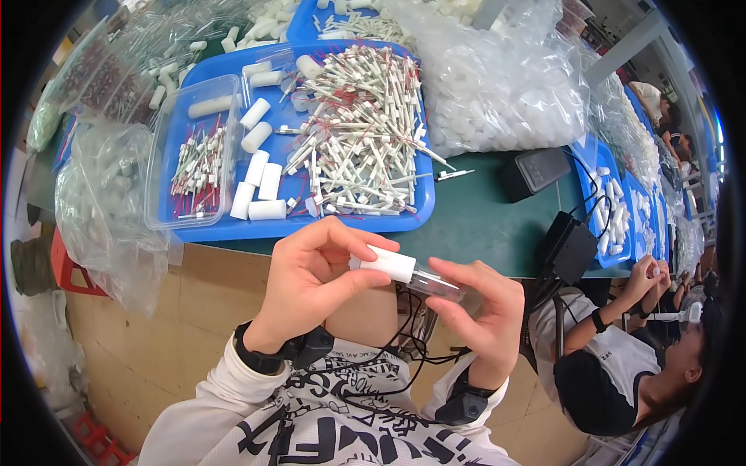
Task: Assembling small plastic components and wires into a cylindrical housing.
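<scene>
In front of my lap I hold a white plastic cylinder (391,265) with a transparent tube (437,285) at its right end. My left hand (315,272) pinches the cylinder between thumb and fingers. The thumb and fingers of my right hand (486,303) close on the transparent tube. Whether the tube sits inside the cylinder or only against it I cannot tell. Beyond my hands stands a blue tray (299,225) with a heap of thin white sticks with red wires (365,132). Several loose white cylinders (269,182) lie in its left part.
A transparent plastic box (154,186) with more wired sticks overlaps the tray's left side. Plastic bags (497,85) of white parts crowd the back and left. Black power adapters (536,171) with cables lie on the green table (458,221). A co-worker (614,365) sits at the right.
</scene>
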`<state>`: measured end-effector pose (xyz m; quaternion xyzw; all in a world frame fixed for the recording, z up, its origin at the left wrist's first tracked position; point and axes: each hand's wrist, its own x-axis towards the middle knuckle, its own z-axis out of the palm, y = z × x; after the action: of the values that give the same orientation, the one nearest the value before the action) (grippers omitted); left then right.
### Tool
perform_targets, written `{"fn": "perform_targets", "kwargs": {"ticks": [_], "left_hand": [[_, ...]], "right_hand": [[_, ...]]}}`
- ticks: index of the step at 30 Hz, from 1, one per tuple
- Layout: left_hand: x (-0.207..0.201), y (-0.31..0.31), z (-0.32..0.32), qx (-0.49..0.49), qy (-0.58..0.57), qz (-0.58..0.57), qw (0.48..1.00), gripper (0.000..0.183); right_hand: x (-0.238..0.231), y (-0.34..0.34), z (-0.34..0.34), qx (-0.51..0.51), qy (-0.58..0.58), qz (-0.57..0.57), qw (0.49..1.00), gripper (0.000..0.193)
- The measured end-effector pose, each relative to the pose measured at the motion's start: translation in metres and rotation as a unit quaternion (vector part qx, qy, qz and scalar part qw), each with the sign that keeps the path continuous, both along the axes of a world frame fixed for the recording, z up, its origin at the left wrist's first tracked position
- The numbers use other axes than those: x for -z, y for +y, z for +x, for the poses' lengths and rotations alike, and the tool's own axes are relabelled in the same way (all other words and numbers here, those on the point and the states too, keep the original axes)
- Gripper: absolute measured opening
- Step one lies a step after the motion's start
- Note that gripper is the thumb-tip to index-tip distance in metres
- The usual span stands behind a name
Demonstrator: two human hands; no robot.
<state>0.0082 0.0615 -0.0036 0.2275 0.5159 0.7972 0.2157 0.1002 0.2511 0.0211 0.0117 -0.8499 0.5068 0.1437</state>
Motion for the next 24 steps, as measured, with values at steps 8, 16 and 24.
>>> {"fn": "perform_targets", "kwargs": {"ticks": [8,16,24], "left_hand": [[-0.001,-0.004,0.000,-0.012,0.020,-0.035,0.999,0.020],[-0.010,-0.009,-0.006,0.084,-0.046,-0.118,0.988,0.022],[-0.007,-0.016,-0.016,0.012,-0.037,-0.086,0.996,0.015]], "right_hand": [[0.013,-0.010,-0.002,0.039,0.069,-0.015,0.997,0.037],[0.017,-0.013,-0.002,-0.001,0.073,0.006,0.997,0.036],[0.016,-0.008,0.004,0.039,0.039,-0.055,0.997,0.036]]}}
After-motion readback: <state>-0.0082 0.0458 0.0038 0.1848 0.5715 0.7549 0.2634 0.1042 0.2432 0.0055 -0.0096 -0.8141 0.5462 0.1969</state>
